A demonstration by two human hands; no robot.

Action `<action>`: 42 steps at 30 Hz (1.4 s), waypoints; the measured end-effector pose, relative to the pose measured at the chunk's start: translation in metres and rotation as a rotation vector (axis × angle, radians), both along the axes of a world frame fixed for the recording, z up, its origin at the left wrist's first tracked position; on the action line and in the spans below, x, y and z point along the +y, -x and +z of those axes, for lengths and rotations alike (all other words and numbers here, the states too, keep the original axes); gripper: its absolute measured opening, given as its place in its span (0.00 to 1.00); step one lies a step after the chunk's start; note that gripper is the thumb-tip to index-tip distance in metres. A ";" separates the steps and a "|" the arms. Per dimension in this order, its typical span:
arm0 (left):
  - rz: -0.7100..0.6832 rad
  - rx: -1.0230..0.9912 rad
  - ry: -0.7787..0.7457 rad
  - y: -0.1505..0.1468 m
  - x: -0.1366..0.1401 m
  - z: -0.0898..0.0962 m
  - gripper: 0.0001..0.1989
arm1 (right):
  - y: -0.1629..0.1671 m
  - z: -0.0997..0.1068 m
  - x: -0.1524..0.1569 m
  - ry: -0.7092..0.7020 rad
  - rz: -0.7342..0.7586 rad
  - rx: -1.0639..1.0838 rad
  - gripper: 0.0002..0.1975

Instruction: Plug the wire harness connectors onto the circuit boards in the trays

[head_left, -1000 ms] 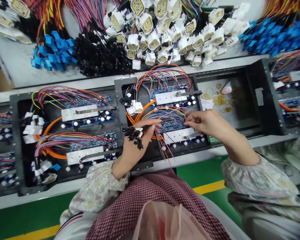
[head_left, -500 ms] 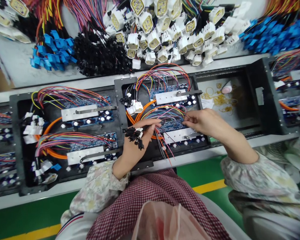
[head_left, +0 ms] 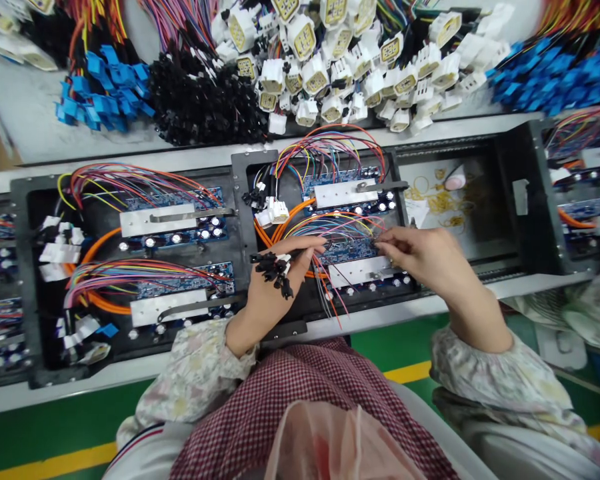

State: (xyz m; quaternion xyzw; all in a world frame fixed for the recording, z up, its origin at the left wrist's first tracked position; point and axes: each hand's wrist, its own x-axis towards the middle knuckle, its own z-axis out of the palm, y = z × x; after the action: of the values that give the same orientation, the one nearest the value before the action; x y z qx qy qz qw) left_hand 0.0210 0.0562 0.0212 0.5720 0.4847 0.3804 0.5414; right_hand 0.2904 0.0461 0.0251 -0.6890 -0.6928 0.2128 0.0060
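Observation:
My left hand [head_left: 267, 303] is closed around a bundle of thin coloured wires [head_left: 325, 287]. Small black connectors [head_left: 275, 270] rest over the back of that hand, and loose wire ends hang down past its fingertips. Under the wires lies a blue circuit board [head_left: 347, 250] with a silver metal bar [head_left: 360, 272] along its front. My right hand [head_left: 425, 257] pinches a thin wire at the board's right end; its fingertips cover the tip. Several wires arch from the left toward that end.
A second wired board [head_left: 330, 177] sits behind in the same black tray [head_left: 240, 200]. Two more wired boards fill the left tray. Yellow rubber bands [head_left: 440, 197] and a small white roll [head_left: 455, 179] lie at right. Piles of white connectors [head_left: 315, 73], black connectors [head_left: 205, 100] and blue connectors [head_left: 105, 90] line the back.
My right hand has shifted slightly right, its fingertips still pinched near the board's right end. My left hand stays almost in place with the bundle. The view has shifted a little.

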 end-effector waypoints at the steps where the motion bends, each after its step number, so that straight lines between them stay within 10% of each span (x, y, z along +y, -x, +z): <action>1: 0.001 -0.002 -0.001 0.000 0.000 0.000 0.07 | 0.001 -0.001 -0.001 -0.013 -0.006 -0.006 0.11; 12: 0.006 -0.038 0.002 -0.002 0.000 -0.002 0.08 | 0.005 0.021 -0.015 -0.261 0.003 0.298 0.09; 21: 0.008 -0.056 0.019 -0.003 -0.001 -0.004 0.07 | 0.005 0.031 -0.032 -0.133 -0.038 0.288 0.15; 24: 0.008 -0.064 0.026 -0.003 -0.001 -0.003 0.07 | 0.005 0.027 -0.028 0.001 0.007 0.382 0.16; 28: -0.010 -0.091 0.031 -0.002 0.000 -0.003 0.07 | 0.015 0.010 -0.015 -0.272 -0.113 0.224 0.13; 42: -0.014 -0.127 0.051 -0.002 0.000 -0.002 0.07 | 0.020 -0.007 -0.013 -0.214 -0.068 0.057 0.09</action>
State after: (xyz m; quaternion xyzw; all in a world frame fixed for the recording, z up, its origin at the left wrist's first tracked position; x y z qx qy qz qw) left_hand 0.0231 0.0559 0.0189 0.5361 0.4550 0.3995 0.5882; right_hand 0.2708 0.0334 0.0186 -0.7011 -0.6875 0.1568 0.1064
